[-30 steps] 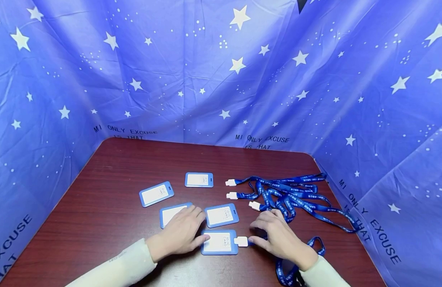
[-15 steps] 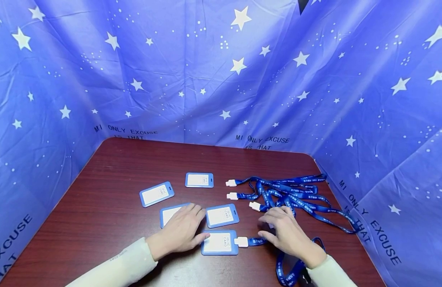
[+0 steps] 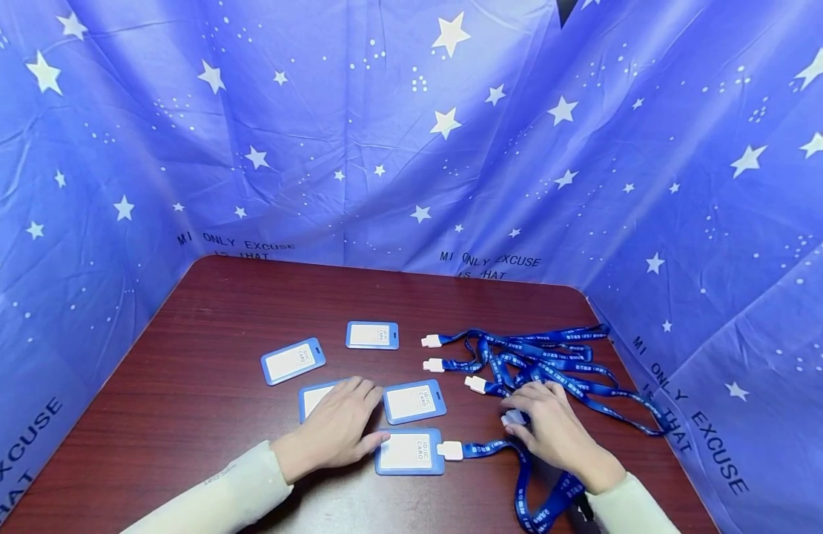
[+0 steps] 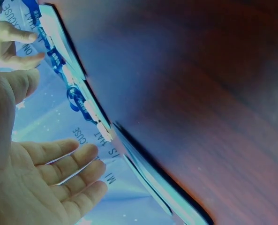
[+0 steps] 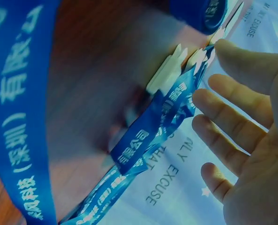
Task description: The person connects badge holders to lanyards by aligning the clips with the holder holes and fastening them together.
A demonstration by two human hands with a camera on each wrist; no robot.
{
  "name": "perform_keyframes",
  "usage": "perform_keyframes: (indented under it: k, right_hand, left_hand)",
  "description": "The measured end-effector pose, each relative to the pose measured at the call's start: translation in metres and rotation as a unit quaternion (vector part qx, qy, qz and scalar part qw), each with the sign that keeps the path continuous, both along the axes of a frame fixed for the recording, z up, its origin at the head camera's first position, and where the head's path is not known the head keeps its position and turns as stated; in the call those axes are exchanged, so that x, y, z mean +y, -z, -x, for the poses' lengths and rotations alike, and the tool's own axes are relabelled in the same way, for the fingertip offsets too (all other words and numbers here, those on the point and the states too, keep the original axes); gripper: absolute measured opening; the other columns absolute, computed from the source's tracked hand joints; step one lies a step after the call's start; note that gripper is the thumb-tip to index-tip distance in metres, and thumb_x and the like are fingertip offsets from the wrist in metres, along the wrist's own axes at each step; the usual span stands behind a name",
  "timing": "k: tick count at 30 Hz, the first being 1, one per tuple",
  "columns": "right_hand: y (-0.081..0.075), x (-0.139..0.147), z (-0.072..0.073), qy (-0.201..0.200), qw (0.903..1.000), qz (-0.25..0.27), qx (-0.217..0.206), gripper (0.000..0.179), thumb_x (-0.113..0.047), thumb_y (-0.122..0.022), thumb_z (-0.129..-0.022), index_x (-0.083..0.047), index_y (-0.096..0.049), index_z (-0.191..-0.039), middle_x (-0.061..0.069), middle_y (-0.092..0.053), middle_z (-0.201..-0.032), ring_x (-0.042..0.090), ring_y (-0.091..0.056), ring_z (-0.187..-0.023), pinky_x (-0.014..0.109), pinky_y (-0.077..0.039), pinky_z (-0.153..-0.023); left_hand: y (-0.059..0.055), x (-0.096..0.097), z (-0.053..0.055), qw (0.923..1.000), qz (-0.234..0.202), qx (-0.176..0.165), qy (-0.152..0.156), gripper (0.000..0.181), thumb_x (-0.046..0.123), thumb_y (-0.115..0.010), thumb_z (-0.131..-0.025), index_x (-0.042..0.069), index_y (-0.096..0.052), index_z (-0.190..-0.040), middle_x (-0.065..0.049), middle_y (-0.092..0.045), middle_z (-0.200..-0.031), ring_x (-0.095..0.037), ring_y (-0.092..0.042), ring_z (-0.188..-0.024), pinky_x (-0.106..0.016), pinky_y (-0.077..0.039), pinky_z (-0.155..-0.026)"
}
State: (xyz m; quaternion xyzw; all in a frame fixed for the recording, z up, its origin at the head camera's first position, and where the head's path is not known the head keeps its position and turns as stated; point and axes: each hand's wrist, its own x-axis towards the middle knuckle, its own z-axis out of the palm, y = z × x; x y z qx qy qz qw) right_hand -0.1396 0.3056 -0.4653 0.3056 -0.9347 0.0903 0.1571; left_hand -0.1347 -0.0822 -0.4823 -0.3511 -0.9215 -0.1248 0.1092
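Here's the left hand (image 3: 334, 430), fingers relaxed and extended, partly covering one blue card holder (image 3: 314, 400), thumb at the edge of the nearest holder (image 3: 405, 454). That nearest one meets a white clip (image 3: 450, 450) on a blue lanyard (image 3: 485, 449) curving over the tabletop (image 3: 184, 415). And across, the right hand (image 3: 554, 430), fingers loosely parted, is by a pale clip (image 3: 514, 417); whether they touch, I can't tell.
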Motion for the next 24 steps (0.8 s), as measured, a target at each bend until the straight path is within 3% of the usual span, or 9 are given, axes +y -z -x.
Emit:
perform_keyframes:
  k: [10, 24]
  right_hand:
    - [0.001, 0.010, 0.000, 0.028, 0.9988, -0.029, -0.030, 0.037, -0.016, -0.094, -0.071, -0.010, -0.080, -0.104, 0.001, -0.075, -0.103, 0.024, -0.064, -0.103, 0.049, -0.040, -0.086]
    - [0.007, 0.012, 0.003, 0.039, 0.9972, -0.054, -0.035, 0.034, -0.014, -0.094, -0.070, -0.012, -0.080, -0.101, 0.001, -0.075, -0.102, 0.023, -0.062, -0.101, 0.044, -0.039, -0.080]
  left_hand:
    - [0.001, -0.001, 0.002, 0.9999, 0.005, 0.012, 0.003, 0.065, 0.053, -0.069, -0.092, 0.001, -0.062, -0.131, -0.010, -0.065, -0.122, -0.026, -0.059, -0.116, -0.044, -0.046, -0.105]
    - [0.001, 0.000, 0.003, 0.9997, 0.015, 0.019, 0.005, 0.064, 0.053, -0.069, -0.092, 0.001, -0.062, -0.130, -0.010, -0.066, -0.122, -0.026, -0.059, -0.115, -0.043, -0.046, -0.105]
